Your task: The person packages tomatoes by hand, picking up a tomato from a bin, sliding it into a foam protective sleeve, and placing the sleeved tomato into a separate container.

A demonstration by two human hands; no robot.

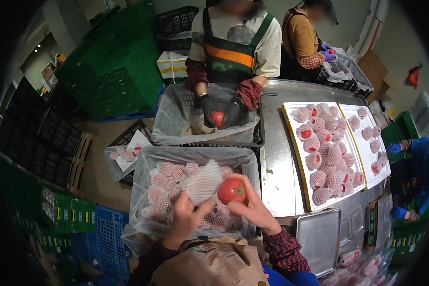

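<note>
Over crate (143, 190): tomato (231, 190) btwn 2 hands (214, 209).

A produce packing house: stacked green crates (114, 66), trays of net-wrapped tomatoes (324, 157).

We see bare steel table (277, 157) open between our crate (143, 190) and the full trays (295, 143); a co-worker's gloved hands (221, 114) block the far crate (176, 119).
</note>
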